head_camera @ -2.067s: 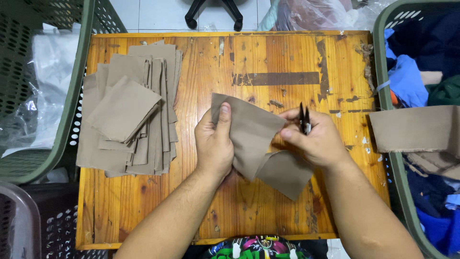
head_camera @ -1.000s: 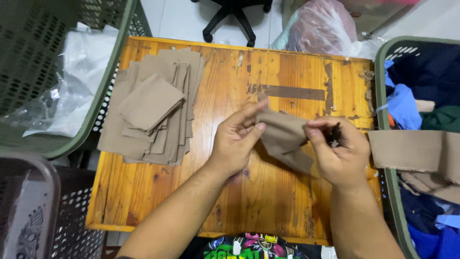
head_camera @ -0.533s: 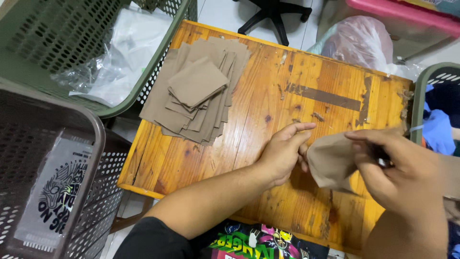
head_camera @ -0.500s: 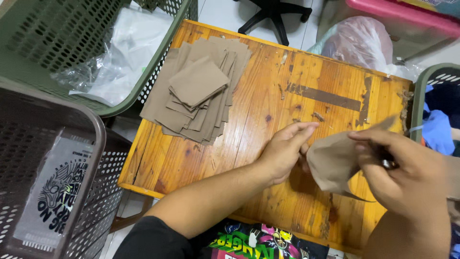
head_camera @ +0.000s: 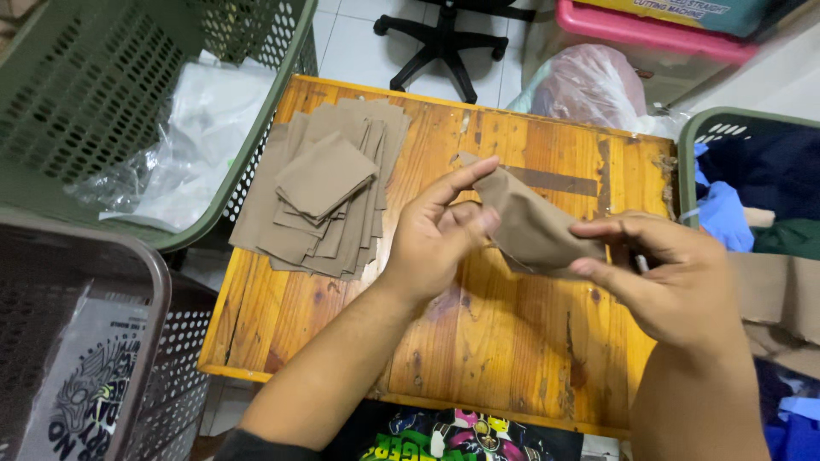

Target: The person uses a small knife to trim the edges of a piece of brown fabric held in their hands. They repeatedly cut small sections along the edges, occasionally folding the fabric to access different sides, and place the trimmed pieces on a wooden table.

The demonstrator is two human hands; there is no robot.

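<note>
Both my hands hold one tan fabric piece (head_camera: 528, 224) up above the wooden table (head_camera: 504, 341). My left hand (head_camera: 440, 235) pinches its left end between thumb and fingers. My right hand (head_camera: 675, 277) grips its right end; a thin dark tool seen earlier in this hand is mostly hidden behind the fingers. A stack of similar tan fabric pieces (head_camera: 320, 192) lies fanned out on the table's far left part.
A green mesh basket (head_camera: 111, 102) with clear plastic bags stands left of the table. A dark brown basket (head_camera: 77, 341) is at the near left. Another green basket (head_camera: 752, 171) with blue and dark clothes sits right. An office chair base and a pink bag lie beyond.
The fabric piece has been lifted off the table and stretched between both hands. The view has swung left, showing more of the baskets. The stack has not moved.
</note>
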